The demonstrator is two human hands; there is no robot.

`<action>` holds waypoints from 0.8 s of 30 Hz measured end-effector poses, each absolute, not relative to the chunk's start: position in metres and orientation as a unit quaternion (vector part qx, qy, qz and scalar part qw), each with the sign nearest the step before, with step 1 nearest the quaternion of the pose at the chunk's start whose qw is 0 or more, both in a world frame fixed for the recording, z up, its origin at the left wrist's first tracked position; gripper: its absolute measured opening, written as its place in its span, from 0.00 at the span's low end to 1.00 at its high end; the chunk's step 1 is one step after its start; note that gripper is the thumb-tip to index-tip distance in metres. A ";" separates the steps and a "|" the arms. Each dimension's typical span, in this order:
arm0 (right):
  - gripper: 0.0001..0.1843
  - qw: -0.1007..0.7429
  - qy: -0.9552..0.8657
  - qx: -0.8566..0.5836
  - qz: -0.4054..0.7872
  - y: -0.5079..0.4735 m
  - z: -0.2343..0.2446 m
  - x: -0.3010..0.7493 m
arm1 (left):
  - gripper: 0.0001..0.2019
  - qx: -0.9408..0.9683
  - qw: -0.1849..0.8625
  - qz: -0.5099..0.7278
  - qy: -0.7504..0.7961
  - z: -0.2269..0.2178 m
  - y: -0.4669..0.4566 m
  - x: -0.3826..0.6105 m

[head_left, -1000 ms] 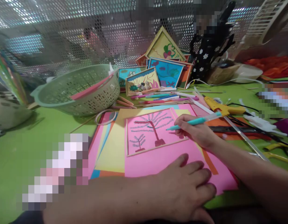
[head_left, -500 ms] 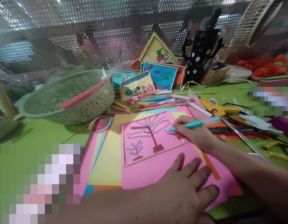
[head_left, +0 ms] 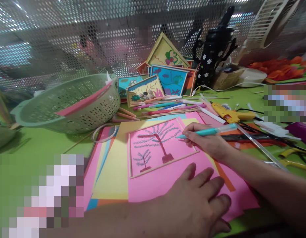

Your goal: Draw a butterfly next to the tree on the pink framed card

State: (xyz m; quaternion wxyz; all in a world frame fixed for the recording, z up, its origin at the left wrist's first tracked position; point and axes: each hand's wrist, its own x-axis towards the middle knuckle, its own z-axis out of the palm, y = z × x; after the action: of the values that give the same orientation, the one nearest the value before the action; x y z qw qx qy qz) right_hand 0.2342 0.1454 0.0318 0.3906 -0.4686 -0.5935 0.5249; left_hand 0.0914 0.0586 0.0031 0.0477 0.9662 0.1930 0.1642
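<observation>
Teal pen point(head_left: 205, 132), pinched in right hand point(head_left: 205, 142); tip at 2 o'clock on framed drawing point(head_left: 159, 142). Left hand point(head_left: 201, 200), spread, palm down on pink paper point(head_left: 153, 185), 5 o'clock from drawing. Basket point(head_left: 93, 106) on desk point(head_left: 44, 138), 10 o'clock from drawing.

A green surface point(head_left: 56, 142) carries coloured paper sheets point(head_left: 112, 178) by its near edge. Toward its far edge stand a perforated basket point(head_left: 99, 105) and a black flask point(head_left: 212, 49).
</observation>
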 end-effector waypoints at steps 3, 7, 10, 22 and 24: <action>0.14 0.393 -0.592 -0.485 0.510 0.145 0.032 0.234 | 0.19 0.968 0.061 0.150 0.191 0.004 0.058 0.091; 0.14 0.385 -0.596 -0.498 0.499 0.145 0.032 0.235 | 0.19 0.968 0.068 0.154 0.187 0.004 0.059 0.092; 0.13 0.381 -0.594 -0.502 0.500 0.146 0.032 0.234 | 0.19 0.969 0.069 0.147 0.187 0.005 0.059 0.092; 0.09 0.372 -0.606 -0.503 0.491 0.146 0.034 0.234 | 0.20 0.967 0.090 0.143 0.189 0.006 0.061 0.090; 0.09 0.371 -0.609 -0.501 0.490 0.146 0.034 0.234 | 0.20 0.966 0.100 0.141 0.192 0.006 0.060 0.090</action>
State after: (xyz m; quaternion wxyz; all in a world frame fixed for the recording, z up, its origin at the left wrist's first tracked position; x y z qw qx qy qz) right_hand 0.2336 0.1458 0.0345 0.3714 -0.5010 -0.6092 0.4897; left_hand 0.0904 0.0604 0.0059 0.0997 0.9661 0.1919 0.1411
